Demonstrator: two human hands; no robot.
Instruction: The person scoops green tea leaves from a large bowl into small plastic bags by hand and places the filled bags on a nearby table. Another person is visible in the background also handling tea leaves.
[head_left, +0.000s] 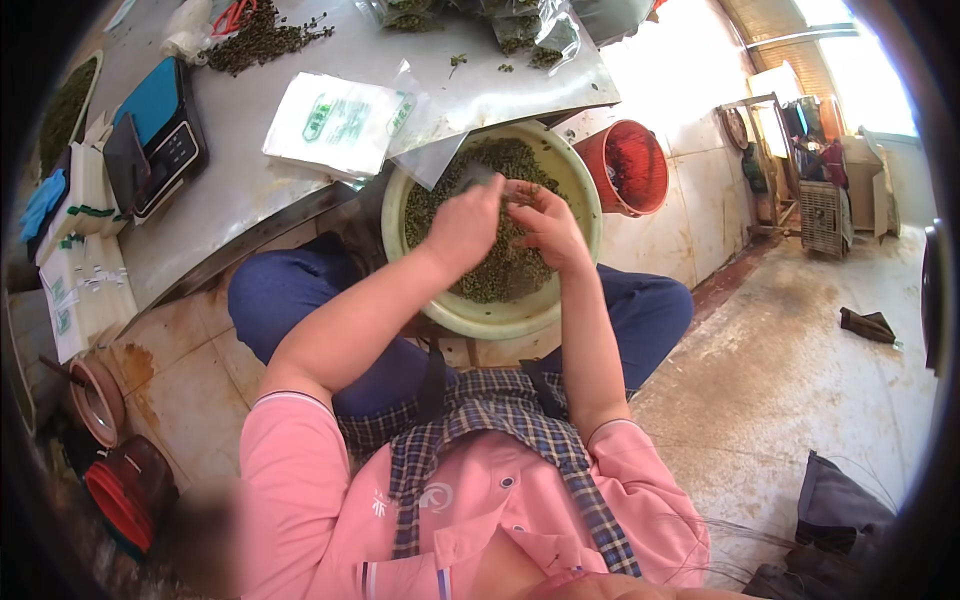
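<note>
A pale plastic basin (587, 281) stands between my bent knees, holding a heap of small green berries (487, 281) that look like green peppercorns. Over this heap my two hands meet. My left hand (466, 227) has its fingers curled, their tips close to the right hand's; blur and the hand itself hide whether anything is in them. Thumb and fingers of my right hand (551, 225) bend around a small green sprig (523, 196), partly hidden. A clear plastic bag (429, 156) hangs from the table edge over the basin's rim, beside a stack of printed white bags (330, 124).
A metal table (232, 142) carries a digital scale (161, 142), stacked packaging bags (86, 262), dark dried sprigs (251, 45) and filled clear bags (517, 30). Right of the basin is a red bucket (626, 169). A plastic crate (823, 217) stands farther right on the floor.
</note>
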